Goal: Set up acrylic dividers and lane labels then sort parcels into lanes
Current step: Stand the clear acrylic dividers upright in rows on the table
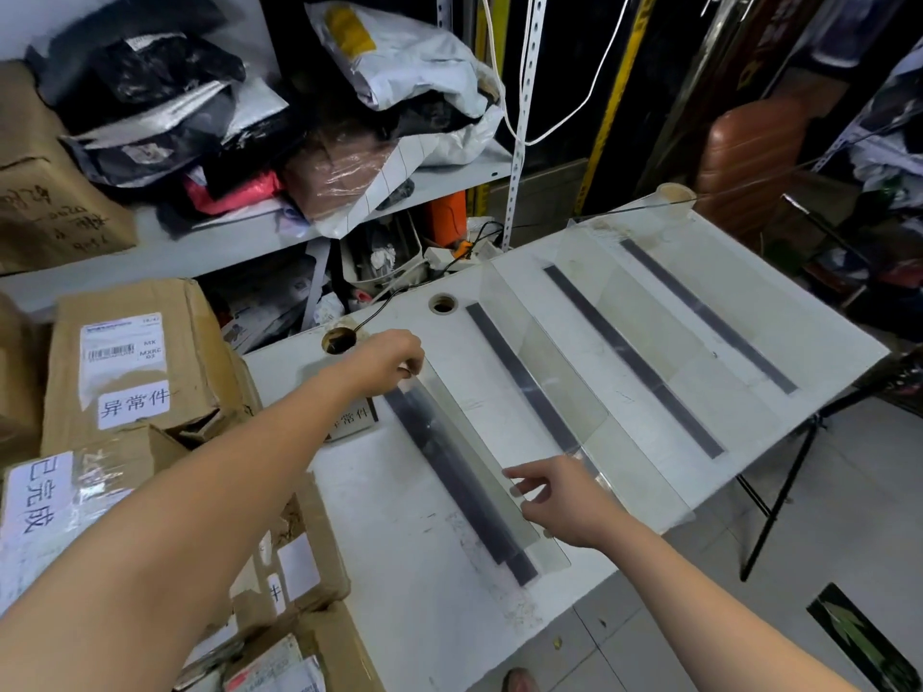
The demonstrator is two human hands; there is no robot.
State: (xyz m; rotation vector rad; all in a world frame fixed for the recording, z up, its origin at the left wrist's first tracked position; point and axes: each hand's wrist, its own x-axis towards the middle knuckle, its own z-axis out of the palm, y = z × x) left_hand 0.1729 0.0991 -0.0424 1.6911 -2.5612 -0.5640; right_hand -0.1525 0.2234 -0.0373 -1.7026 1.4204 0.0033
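A clear acrylic divider (pixel 479 457) stands over the nearest dark strip (pixel 449 472) on the white table (pixel 399 556). My left hand (pixel 384 362) pinches its far top corner. My right hand (pixel 554 496) pinches its near top edge. Two more clear dividers (pixel 549 352) stand further right, beside other dark strips (pixel 634 362). A white lane label (pixel 352 419) with black characters lies on the table under my left forearm, partly hidden.
Cardboard boxes (pixel 135 362) with paper labels are stacked at the left. Shelves (pixel 239 232) behind hold many bagged parcels (pixel 399 57). A tape roll (pixel 675 196) sits at the table's far corner. Two round cable holes (pixel 442 303) pierce the tabletop. A folding stand (pixel 779 496) props the table's right side.
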